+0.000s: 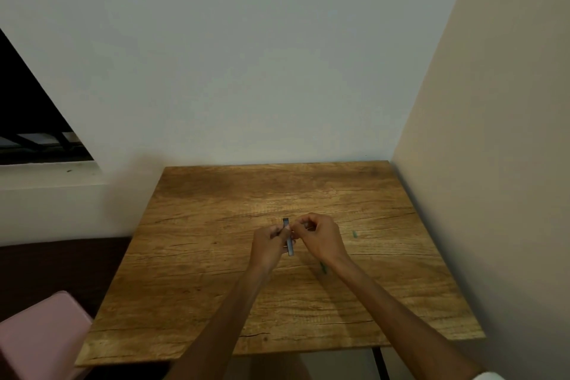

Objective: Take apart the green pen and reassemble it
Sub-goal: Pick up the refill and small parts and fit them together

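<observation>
Over the middle of the wooden table [216,287], my left hand [269,245] grips a slim pen barrel [290,245], dark and bluish in this light, which stands nearly upright. My right hand [320,237] has its fingers curled and pinched at the barrel's upper part; whatever small piece it pinches is hidden. A small green pen part [354,234] lies on the table to the right of my hands. Another green part [323,268] lies just under my right wrist.
The table sits in a corner, with a white wall behind and a beige wall [493,163] along its right edge. A pink object [43,336] stands at the lower left beside the table. A dark window opening [27,108] is at far left.
</observation>
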